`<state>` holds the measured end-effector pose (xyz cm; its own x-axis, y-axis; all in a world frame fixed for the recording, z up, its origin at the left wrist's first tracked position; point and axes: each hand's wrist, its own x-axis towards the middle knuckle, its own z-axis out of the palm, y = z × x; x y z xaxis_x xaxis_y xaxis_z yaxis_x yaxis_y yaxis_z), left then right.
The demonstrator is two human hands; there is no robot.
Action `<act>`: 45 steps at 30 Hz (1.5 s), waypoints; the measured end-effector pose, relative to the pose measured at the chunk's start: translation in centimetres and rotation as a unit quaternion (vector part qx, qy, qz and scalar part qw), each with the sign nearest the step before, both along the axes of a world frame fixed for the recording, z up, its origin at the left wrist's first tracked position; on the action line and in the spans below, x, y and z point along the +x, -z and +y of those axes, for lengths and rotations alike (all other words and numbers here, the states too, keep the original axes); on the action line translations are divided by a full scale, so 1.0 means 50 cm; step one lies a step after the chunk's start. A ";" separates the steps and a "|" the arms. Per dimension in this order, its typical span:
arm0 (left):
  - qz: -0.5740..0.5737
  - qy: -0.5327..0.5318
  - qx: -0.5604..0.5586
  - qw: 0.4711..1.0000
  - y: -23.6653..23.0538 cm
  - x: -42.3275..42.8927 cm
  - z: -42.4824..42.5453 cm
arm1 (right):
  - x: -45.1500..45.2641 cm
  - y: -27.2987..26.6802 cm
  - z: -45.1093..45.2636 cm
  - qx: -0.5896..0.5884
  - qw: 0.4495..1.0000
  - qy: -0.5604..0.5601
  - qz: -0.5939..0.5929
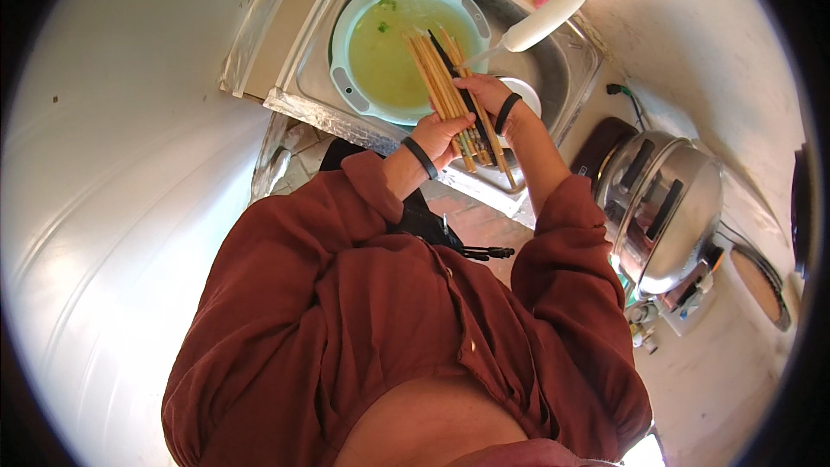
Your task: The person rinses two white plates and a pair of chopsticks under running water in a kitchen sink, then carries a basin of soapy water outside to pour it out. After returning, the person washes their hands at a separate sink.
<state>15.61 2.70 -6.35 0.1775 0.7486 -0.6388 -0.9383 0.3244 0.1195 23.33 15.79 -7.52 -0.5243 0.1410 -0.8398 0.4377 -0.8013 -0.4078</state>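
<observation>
A bundle of wooden chopsticks (433, 71), with darker ones among them, is gripped by both my hands over the sink's front side. My left hand (442, 136) closes around the lower part of the bundle. My right hand (486, 92) holds its right side higher up. Water runs from the white faucet (545, 16) onto the chopsticks near my right fingers. Behind the bundle, a pale turquoise basin (353, 87) holds cloudy yellowish water with green bits floating in it. A white bowl or dish (528, 96) is partly hidden behind my right wrist.
The basin sits in a stainless steel sink (311, 71) with a foil-like front edge. A large lidded steel pot (681, 207) stands to the right of the sink. A black cable (632, 98) runs by the wall. A smooth white surface (130, 143) rises at left.
</observation>
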 end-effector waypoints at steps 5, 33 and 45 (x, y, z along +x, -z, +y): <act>0.004 -0.007 0.001 1.000 -0.017 -0.002 -0.002 | -0.009 -0.015 0.001 0.016 0.999 0.018 0.023; 0.046 0.212 0.065 0.974 -0.047 -0.047 -0.033 | -0.036 -0.121 -0.041 0.246 0.957 -0.125 -0.091; 0.100 0.213 0.059 0.970 -0.036 -0.076 -0.029 | 0.005 -0.128 -0.031 0.143 0.989 -0.045 0.006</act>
<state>11.82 1.22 -4.53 0.3682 0.7048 -0.6063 -0.6761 0.6507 0.3458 23.57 14.23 -1.11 -0.5547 0.3250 -0.7660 0.4956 -0.6103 -0.6179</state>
